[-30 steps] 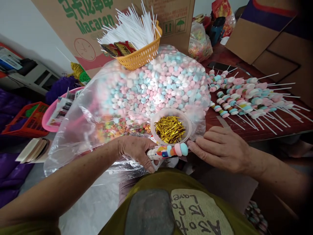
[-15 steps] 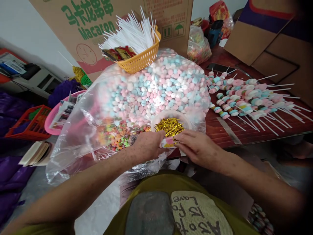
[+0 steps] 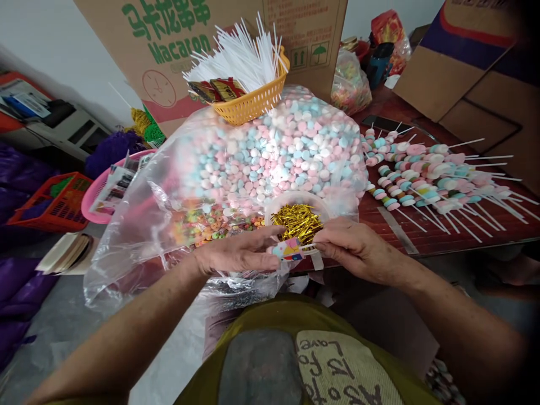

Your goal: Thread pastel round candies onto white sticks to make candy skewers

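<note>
Just in front of the bowl's near rim is a small packet (image 3: 288, 250) in a colourful patterned wrapper, with white sticks (image 3: 309, 246) at its right end. My left hand (image 3: 242, 251) has its thumb and fingers around the packet's left end. Between thumb and fingertips, my right hand (image 3: 358, 247) pinches the white sticks; their far ends are hidden in it. Shiny gold twist ties (image 3: 297, 222) fill the round white bowl (image 3: 276, 202) behind both hands.
A clear bag of pastel marshmallows (image 3: 274, 152) spreads behind the bowl, with ring-shaped candies (image 3: 215, 222) at left. A yellow basket (image 3: 253, 101) holds white sticks. Marshmallow skewers (image 3: 439, 174) lie on the table at right. Cardboard boxes (image 3: 312, 28) stand behind.
My hands have moved apart. My left fingers have shifted left and opened wider, showing more of the patterned wrapper. The white sticks now show between packet and right hand.
</note>
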{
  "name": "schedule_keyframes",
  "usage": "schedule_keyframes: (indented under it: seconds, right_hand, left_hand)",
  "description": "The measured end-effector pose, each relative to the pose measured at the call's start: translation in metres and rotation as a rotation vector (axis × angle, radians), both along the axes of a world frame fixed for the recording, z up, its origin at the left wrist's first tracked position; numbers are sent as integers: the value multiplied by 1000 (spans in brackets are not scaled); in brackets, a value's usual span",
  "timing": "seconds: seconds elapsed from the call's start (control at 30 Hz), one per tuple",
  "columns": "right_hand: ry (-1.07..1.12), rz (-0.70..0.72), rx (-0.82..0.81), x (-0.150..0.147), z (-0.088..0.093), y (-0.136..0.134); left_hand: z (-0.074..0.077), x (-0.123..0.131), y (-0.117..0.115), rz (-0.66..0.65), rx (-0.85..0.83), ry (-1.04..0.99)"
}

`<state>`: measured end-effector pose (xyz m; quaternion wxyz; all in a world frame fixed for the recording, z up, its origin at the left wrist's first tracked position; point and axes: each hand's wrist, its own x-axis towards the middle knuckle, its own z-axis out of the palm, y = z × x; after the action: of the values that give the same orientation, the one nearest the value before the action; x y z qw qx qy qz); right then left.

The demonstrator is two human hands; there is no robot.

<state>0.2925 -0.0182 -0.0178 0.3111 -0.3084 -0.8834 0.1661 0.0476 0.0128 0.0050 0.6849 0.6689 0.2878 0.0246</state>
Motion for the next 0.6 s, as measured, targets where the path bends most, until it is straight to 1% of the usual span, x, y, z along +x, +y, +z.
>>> schedule_keyframes:
  seconds: [0.03,0.1,0.13,0.17,0.2,0.27,0.37,0.43,0.5,0.53,0.57,0.6]
  right_hand:
    - [-4,8,0,2,3,1]
    - [-16,30,8,3,8,2]
    - [-24,42,15,1,10,3]
    - [-35,51,19,-1,11,3]
    - [-47,53,18,-3,13,5]
    - [-69,47,11,-8,15,7]
    - [-57,31,-44,-14,15,10]
    - [27,-86,-170,-18,11,9]
    - [143,-227,-396,-25,2,5]
    - [182,-256,-518,-31,-4,1]
    - [207,-253,-616,-38,-11,-3]
    - [222,-232,-675,-46,-18,-6]
  left_hand:
    - [1,-7,1,-41,-79,3]
    - [-1,-16,0,-124,-191,66]
    - [-4,-18,-2,-129,-226,96]
    - [-8,-17,-6,-106,-251,112]
    - [-11,-15,-10,-57,-266,113]
    - [-15,-9,-19,86,-258,112]
    - [-11,1,-30,271,-223,167]
    - [-7,7,-34,369,-162,211]
    - [-8,10,-37,455,-58,205]
    - [-10,11,-37,486,20,183]
    - [-15,12,-37,510,112,151]
    - [-20,13,-37,530,207,121]
